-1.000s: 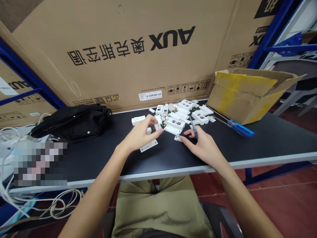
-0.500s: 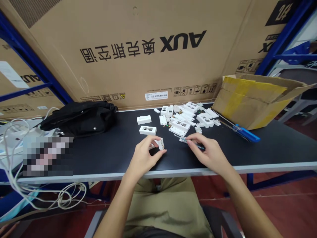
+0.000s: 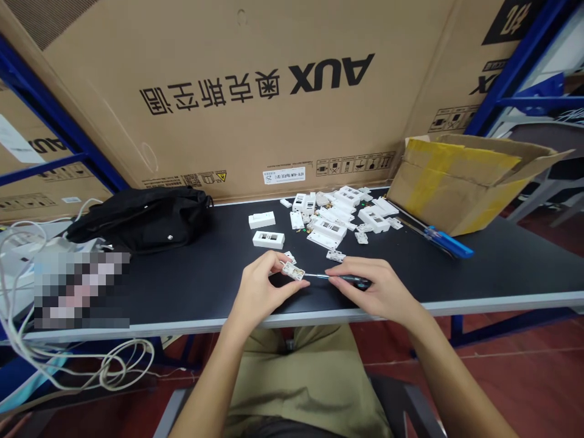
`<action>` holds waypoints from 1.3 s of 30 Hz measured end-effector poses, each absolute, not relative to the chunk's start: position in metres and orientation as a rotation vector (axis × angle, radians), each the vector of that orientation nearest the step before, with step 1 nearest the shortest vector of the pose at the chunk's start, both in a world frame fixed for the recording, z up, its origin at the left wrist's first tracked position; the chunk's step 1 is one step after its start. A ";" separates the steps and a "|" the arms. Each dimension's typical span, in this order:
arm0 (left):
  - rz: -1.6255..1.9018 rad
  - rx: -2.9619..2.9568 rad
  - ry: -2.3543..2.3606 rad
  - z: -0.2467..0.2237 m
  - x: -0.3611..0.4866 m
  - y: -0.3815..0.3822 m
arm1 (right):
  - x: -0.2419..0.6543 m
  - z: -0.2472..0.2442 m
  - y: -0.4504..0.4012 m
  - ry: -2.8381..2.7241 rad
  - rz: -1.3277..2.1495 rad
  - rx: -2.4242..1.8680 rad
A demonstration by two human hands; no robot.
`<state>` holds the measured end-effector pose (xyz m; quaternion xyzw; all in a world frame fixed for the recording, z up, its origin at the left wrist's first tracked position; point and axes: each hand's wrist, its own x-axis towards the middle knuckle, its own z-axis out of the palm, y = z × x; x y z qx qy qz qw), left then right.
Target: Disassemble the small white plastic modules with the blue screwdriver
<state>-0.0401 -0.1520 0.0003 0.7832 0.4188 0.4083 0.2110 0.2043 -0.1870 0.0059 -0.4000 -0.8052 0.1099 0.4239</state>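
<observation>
Between thumb and fingers, my left hand (image 3: pixel 262 289) pinches a small white plastic part (image 3: pixel 293 271) with metal bits inside, held just above the black table. My right hand (image 3: pixel 376 286) grips a screwdriver (image 3: pixel 354 280) with a dark handle, its thin shaft pointing left. The tip meets the right end of the white part; whether it sits in a screw I cannot tell. Another white piece (image 3: pixel 289 258) lies partly hidden behind the left hand's part. A small white part (image 3: pixel 336 256) lies just beyond my right fingers. Two white housings (image 3: pixel 269 239) stand behind my left hand.
A pile of white plastic pieces (image 3: pixel 329 230) lies at the table's back. To its right are a blue-handled screwdriver (image 3: pixel 449 242) and an open cardboard box (image 3: pixel 456 188). A black bag (image 3: pixel 141 219) and white cables (image 3: pixel 123 365) occupy the left. A large carton (image 3: pixel 255 134) stands behind.
My right hand has brought the screwdriver down and left, its tip now at the white part. My left hand has turned that part so its inner side shows. The view has shifted slightly.
</observation>
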 end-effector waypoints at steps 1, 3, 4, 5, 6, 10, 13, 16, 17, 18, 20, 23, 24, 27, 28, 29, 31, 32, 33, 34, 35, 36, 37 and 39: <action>1.126 2.181 1.170 0.000 -0.040 -0.152 | 0.205 0.006 -0.187 -2.015 0.277 -0.993; 1.099 2.140 1.182 0.001 -0.039 -0.152 | 0.204 0.005 -0.187 -2.023 0.293 -0.979; 1.080 2.106 1.187 0.001 -0.039 -0.153 | 0.204 0.005 -0.187 -2.026 0.306 -0.971; 1.060 2.078 1.187 0.001 -0.039 -0.153 | 0.203 0.005 -0.187 -2.023 0.319 -0.966; 1.043 2.065 1.179 0.001 -0.039 -0.153 | 0.202 0.005 -0.188 -2.015 0.329 -0.962; 1.000 2.089 1.128 0.002 -0.042 -0.153 | 0.198 0.006 -0.189 -1.994 0.366 -0.963; 0.964 1.992 1.074 0.001 -0.044 -0.153 | 0.196 0.006 -0.189 -2.001 0.401 -0.967; 0.920 1.894 1.006 0.001 -0.044 -0.154 | 0.195 0.007 -0.189 -1.993 0.410 -0.949; 0.916 1.867 0.986 0.002 -0.044 -0.154 | 0.195 0.007 -0.189 -1.986 0.403 -0.936; 0.917 1.840 0.967 0.002 -0.043 -0.155 | 0.195 0.007 -0.190 -1.975 0.394 -0.924; 0.931 1.798 0.939 0.004 -0.043 -0.156 | 0.194 0.007 -0.191 -1.943 0.374 -0.909; 0.933 1.786 0.932 0.005 -0.043 -0.157 | 0.194 0.007 -0.192 -1.921 0.355 -0.914; 0.932 1.789 0.931 0.005 -0.043 -0.157 | 0.194 0.007 -0.192 -1.920 0.352 -0.918; 0.934 1.797 0.920 0.005 -0.043 -0.158 | 0.194 0.007 -0.191 -1.916 0.352 -0.924; 0.935 1.803 0.917 0.005 -0.043 -0.158 | 0.194 0.008 -0.191 -1.917 0.357 -0.922; 0.933 1.813 0.917 0.004 -0.044 -0.158 | 0.195 0.008 -0.191 -1.923 0.366 -0.919; 0.922 1.844 0.925 0.004 -0.044 -0.158 | 0.194 0.008 -0.190 -1.941 0.392 -0.910; 0.914 1.861 0.932 0.004 -0.044 -0.158 | 0.194 0.007 -0.190 -1.946 0.400 -0.907; 0.906 1.878 0.938 0.004 -0.044 -0.158 | 0.194 0.007 -0.190 -1.948 0.403 -0.907; 0.898 1.890 0.941 0.004 -0.045 -0.158 | 0.194 0.007 -0.190 -1.947 0.400 -0.911; 0.893 1.897 0.939 0.005 -0.045 -0.158 | 0.194 0.007 -0.190 -1.943 0.392 -0.914; 0.891 1.899 0.934 0.005 -0.045 -0.158 | 0.193 0.007 -0.190 -1.938 0.383 -0.916; 0.886 1.899 0.928 0.006 -0.045 -0.159 | 0.193 0.007 -0.190 -1.935 0.377 -0.915; 0.872 1.906 0.919 0.006 -0.045 -0.159 | 0.193 0.008 -0.191 -1.933 0.375 -0.910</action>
